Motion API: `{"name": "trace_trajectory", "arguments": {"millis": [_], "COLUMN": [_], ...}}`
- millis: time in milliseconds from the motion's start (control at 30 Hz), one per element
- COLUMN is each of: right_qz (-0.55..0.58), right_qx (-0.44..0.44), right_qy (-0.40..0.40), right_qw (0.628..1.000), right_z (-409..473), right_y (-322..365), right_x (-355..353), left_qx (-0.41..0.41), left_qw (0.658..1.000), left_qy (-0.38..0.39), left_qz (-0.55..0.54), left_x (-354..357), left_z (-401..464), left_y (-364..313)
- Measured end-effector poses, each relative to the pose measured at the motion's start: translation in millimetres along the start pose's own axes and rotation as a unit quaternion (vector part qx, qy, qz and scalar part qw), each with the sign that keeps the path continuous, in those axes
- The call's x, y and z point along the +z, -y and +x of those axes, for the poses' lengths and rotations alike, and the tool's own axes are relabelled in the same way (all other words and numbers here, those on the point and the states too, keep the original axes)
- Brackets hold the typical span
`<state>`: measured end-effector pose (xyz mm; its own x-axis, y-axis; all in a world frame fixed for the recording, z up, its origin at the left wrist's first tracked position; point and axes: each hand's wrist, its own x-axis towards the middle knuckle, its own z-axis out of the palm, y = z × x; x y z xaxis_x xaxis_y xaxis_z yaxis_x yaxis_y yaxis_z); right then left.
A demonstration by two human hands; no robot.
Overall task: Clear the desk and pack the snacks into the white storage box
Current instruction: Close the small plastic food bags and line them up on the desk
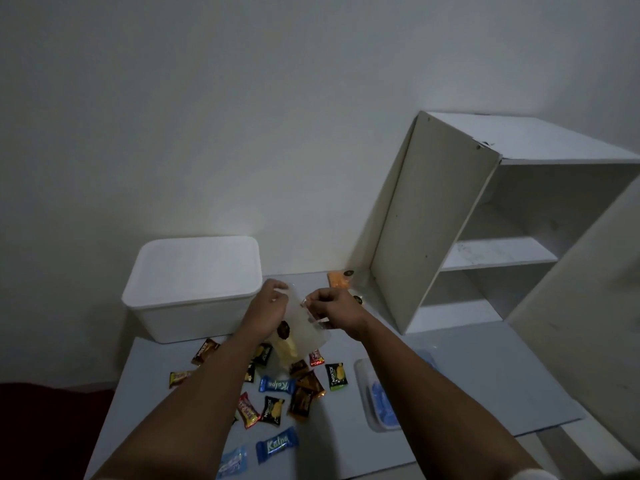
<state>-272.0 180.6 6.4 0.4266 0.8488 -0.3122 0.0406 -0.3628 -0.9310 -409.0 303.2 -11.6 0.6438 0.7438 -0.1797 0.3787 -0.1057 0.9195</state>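
Both hands, left hand (268,306), right hand (334,308), gripping clear pouch (304,327) between them

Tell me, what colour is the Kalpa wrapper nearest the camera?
Blue, with pale lettering: the Kalpa wrapper on the desk shows in the head view.

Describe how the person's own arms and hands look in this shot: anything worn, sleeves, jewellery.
Both forearms are bare from the bottom of the frame up to the wrists. The left hand and right hand are bare, with no gloves, and no watch, bracelet or ring is visible. A pale bit of fabric, perhaps a sleeve edge, shows at the right arm's lower end.
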Motion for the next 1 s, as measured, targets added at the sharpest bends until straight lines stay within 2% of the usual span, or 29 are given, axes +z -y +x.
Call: {"name": "trace_trajectory", "arguments": {"millis": [67,133,267,367,600,800,1000], "right_qz": [-0.01,-0.006,0.033,0.061,0.012,0.045,0.015], "right_qx": [0.011,0.018,0.039,0.048,0.06,0.097,0.09], "right_qy": [0.028,0.043,0.026,-0.004,0.001,-0.056,-0.073], "right_qw": [1.0,0.999,0.998,0.997,0.998,0.993,0.993], "right_z": [14.2,31.5,70.3,93.3,152.0,221.9,288.9], "right_y": [3.6,9.3,16.0,7.5,-36.5,-58.1,-69.5], "right_x": [-17.3,-35.2,-69.5,-89.4,-98.7,-89.3,-74.4], "left_qx": [0.015,0.016,0.001,-0.019,-0.06,-0.073,-0.152], "left_qw": [1.0,1.0,1.0,0.999,0.987,0.978,0.969], "left_qy": [-0.015,0.012,0.026,-0.004,-0.1,-0.171,-0.188], "left_qz": [0.006,0.024,0.011,-0.035,-0.11,-0.095,-0.042], "left_x": [4.1,8.9,23.8,33.9,55.1,78.8,84.3], "left_z": [17.2,35.0,75.2,101.5,161.3,207.9,249.7], "left_y": [1.0,-0.4,-4.1,-6.7,-1.2,15.5,46.5]}}
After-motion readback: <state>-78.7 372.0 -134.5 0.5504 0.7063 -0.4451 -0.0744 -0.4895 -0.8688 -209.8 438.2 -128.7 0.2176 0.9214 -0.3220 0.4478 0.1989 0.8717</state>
